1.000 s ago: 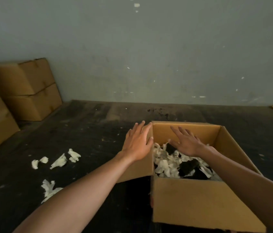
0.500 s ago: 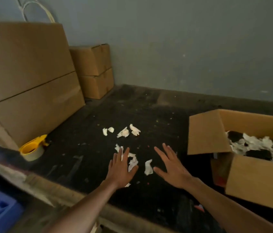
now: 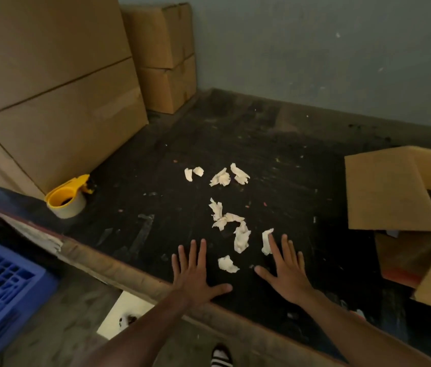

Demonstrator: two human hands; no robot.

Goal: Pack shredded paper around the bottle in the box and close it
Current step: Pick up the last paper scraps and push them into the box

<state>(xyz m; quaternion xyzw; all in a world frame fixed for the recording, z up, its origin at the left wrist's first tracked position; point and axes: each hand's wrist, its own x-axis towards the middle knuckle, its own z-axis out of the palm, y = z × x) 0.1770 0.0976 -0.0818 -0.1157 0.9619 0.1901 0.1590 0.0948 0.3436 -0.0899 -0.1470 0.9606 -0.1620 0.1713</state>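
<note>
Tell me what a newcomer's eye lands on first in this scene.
The pale scraps of shredded paper scattered mid-table on the dark table, with the left hand and right hand spread open just short of them. Next, the yellow tape dispenser at the left edge below stacked cardboard boxes. At far right, the open box shows more paper inside.

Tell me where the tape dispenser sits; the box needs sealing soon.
In the head view the yellow tape dispenser sits at the table's left edge, against the big stacked cardboard boxes, well left of the left hand.
</note>
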